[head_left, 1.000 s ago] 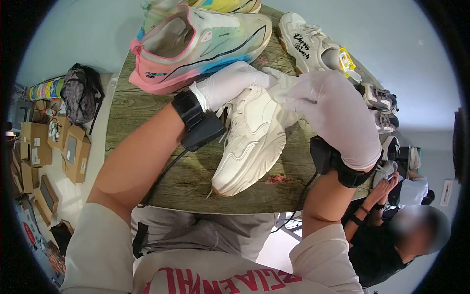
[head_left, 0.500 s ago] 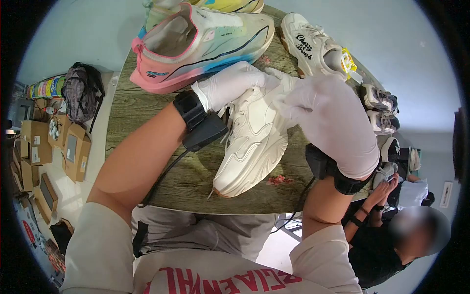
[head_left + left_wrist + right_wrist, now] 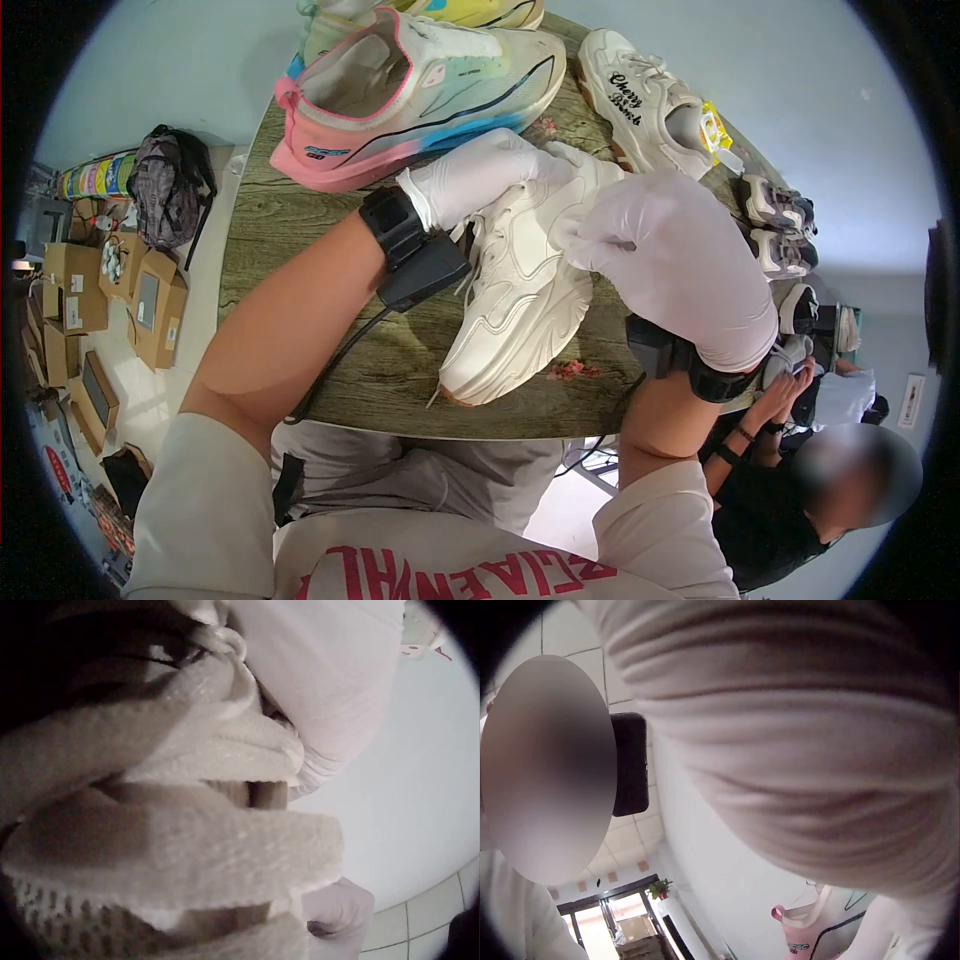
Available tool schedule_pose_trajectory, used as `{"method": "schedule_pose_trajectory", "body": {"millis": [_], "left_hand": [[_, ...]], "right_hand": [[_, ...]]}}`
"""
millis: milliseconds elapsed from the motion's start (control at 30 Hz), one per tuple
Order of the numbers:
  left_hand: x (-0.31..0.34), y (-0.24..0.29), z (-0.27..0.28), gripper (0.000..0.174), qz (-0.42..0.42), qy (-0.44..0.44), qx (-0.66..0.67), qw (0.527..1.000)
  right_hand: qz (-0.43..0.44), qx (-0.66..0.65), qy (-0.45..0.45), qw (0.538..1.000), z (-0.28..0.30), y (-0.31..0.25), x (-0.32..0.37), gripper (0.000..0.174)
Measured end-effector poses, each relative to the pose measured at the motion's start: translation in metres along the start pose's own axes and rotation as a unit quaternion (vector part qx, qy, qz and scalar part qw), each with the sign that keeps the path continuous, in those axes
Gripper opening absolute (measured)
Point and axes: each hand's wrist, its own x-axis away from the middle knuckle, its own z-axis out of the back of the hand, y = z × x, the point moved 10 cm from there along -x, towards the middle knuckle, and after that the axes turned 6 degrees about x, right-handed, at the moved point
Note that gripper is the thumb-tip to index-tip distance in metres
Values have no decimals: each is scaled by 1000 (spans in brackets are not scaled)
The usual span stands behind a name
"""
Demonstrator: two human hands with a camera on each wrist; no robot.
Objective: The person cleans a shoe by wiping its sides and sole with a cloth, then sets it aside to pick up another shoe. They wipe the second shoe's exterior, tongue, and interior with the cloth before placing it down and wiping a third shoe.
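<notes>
"White sneaker (image 3: 515, 290), toe pointing toward the wearer: where is it sitting?"

"It's occupying the near part of the wood-grain table (image 3: 270, 240), between two gloved hands. The left hand (image 3: 485, 175) is grasping it near the collar; the right hand (image 3: 675, 260) is curling its fingers onto the heel side, some fingertips hiding from view."

"And around it?"

"A pink-heeled pastel shoe (image 3: 430, 105) is resting beyond the left hand, and a 'Cherry Bomb' shoe (image 3: 622, 80) is lying beyond the right."
</notes>
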Motion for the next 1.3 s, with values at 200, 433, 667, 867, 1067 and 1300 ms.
{"method": "schedule_pose_trajectory", "body": {"millis": [200, 433, 667, 867, 1067, 1300], "left_hand": [[-2, -5, 2, 33, -3, 7, -1, 1000], [-2, -7, 1, 32, 5, -4, 19, 1000], [4, 2, -2, 31, -4, -8, 6, 1000], [-1, -10, 3, 27, 19, -1, 34, 999], [4, 6, -2, 31, -48, -52, 68, 995], [-1, -1, -3, 27, -20, -31, 36, 999]], "right_hand": [[-2, -22, -41, 999, -3, -2, -3, 13], [-5, -56, -96, 994, -9, -4, -5, 13], [73, -96, -76, 990, -15, -16, -4, 10], [114, -140, -52, 982, -9, -24, -7, 9], [121, -255, 2, 959, 10, -34, -14, 9], [204, -154, 77, 964, -3, -55, -17, 14]]}}
